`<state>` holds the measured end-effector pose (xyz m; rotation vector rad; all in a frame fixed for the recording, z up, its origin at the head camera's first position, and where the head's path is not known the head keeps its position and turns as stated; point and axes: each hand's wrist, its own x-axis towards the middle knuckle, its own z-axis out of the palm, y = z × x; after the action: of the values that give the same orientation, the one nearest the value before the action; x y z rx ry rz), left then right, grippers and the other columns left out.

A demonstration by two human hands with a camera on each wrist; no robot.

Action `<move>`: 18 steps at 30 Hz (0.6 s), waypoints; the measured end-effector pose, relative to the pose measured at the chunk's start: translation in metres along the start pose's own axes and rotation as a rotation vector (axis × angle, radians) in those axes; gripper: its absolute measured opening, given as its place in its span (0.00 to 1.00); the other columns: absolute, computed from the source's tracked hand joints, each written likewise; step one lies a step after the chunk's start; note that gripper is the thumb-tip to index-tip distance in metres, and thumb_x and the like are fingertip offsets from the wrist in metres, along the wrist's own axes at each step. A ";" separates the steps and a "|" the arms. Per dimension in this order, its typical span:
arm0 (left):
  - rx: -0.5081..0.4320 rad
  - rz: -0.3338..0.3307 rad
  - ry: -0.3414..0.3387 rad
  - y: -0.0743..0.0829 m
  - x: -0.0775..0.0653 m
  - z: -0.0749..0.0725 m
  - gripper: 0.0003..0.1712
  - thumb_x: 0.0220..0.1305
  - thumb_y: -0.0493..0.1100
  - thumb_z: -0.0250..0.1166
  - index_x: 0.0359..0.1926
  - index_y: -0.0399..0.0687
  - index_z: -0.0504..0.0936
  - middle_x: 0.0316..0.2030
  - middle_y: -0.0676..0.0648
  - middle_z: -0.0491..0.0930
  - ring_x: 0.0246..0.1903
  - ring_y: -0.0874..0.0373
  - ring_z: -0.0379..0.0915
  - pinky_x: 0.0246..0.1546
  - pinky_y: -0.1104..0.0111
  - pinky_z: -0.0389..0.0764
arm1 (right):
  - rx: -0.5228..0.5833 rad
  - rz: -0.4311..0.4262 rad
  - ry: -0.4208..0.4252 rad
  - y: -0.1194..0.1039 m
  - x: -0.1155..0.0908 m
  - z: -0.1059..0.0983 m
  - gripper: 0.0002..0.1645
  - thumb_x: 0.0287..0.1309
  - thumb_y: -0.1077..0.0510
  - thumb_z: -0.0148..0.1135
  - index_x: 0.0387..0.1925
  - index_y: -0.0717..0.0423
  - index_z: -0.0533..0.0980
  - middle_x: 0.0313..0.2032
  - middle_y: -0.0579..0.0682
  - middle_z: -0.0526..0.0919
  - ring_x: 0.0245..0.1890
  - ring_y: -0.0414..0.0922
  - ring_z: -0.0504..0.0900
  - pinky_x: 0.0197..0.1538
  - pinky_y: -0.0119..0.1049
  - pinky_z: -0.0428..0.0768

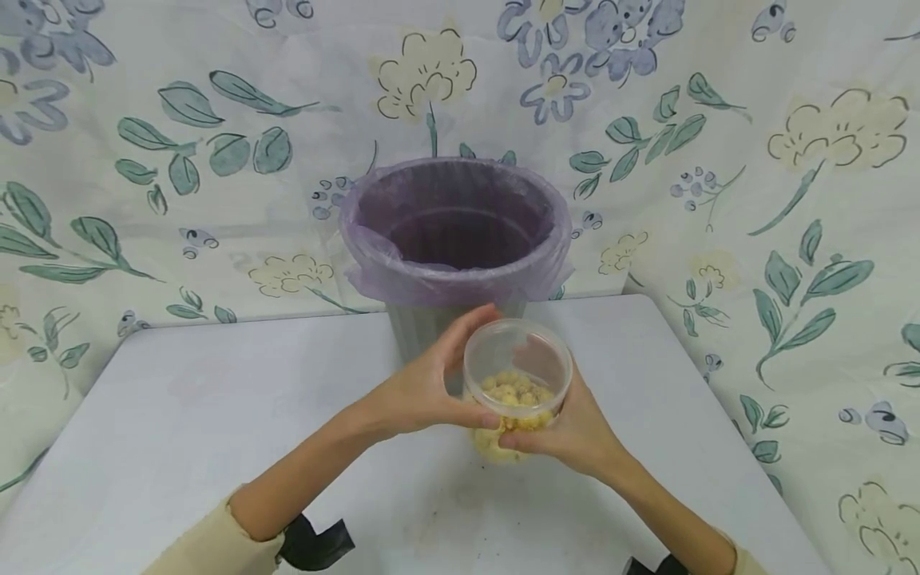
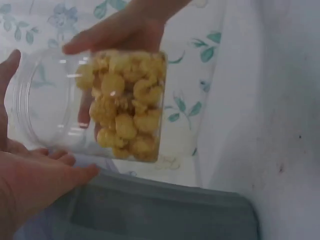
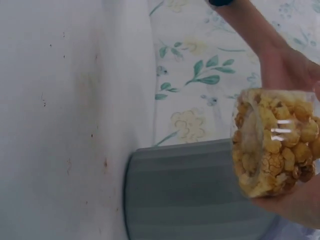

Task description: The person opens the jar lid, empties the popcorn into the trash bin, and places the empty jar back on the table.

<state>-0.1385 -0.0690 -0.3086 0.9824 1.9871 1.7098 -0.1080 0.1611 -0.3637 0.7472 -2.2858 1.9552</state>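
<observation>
A clear plastic jar point(image 1: 517, 343), its round mouth uncovered, is held above the table in front of the bin. Caramel-coloured popcorn point(image 2: 127, 110) fills its lower part. My left hand point(image 1: 438, 383) grips the jar near its rim from the left, thumb on the near side and fingers on the far side. From the right, my right hand point(image 1: 575, 431) holds the jar lower down, its thumb across the near side. In the right wrist view the jar's base point(image 3: 252, 145) faces the camera.
A grey ribbed bin point(image 1: 417, 327), lined with a purple bag point(image 1: 460, 275) folded over its rim, stands at the back of the white table point(image 1: 251, 399). Small dark specks lie on the tabletop near me. Flower-patterned cloth point(image 1: 216, 200) hangs behind and at the sides.
</observation>
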 end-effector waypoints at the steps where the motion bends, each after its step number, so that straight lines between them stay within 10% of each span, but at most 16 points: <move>1: -0.023 -0.001 -0.045 0.000 0.000 -0.005 0.66 0.50 0.52 0.80 0.79 0.48 0.45 0.76 0.48 0.50 0.74 0.51 0.48 0.70 0.44 0.50 | 0.013 -0.002 -0.013 0.000 0.000 0.000 0.65 0.37 0.50 0.86 0.73 0.51 0.57 0.64 0.53 0.69 0.61 0.54 0.68 0.63 0.48 0.70; 9: -0.120 0.030 -0.236 -0.010 0.005 -0.023 0.66 0.50 0.56 0.79 0.79 0.44 0.47 0.73 0.44 0.58 0.72 0.48 0.52 0.69 0.45 0.55 | 0.092 -0.022 -0.097 -0.002 -0.001 0.002 0.64 0.37 0.50 0.85 0.73 0.50 0.57 0.63 0.56 0.70 0.61 0.57 0.69 0.62 0.42 0.72; 18: -0.004 0.078 0.031 -0.011 -0.001 -0.002 0.56 0.53 0.44 0.79 0.76 0.43 0.56 0.69 0.46 0.65 0.67 0.49 0.62 0.67 0.45 0.60 | 0.003 -0.031 -0.025 -0.001 0.001 0.002 0.63 0.38 0.51 0.85 0.73 0.50 0.57 0.63 0.53 0.70 0.61 0.54 0.69 0.62 0.47 0.71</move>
<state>-0.1426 -0.0717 -0.3188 1.0514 1.9884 1.7797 -0.1080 0.1584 -0.3624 0.8061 -2.2713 1.9481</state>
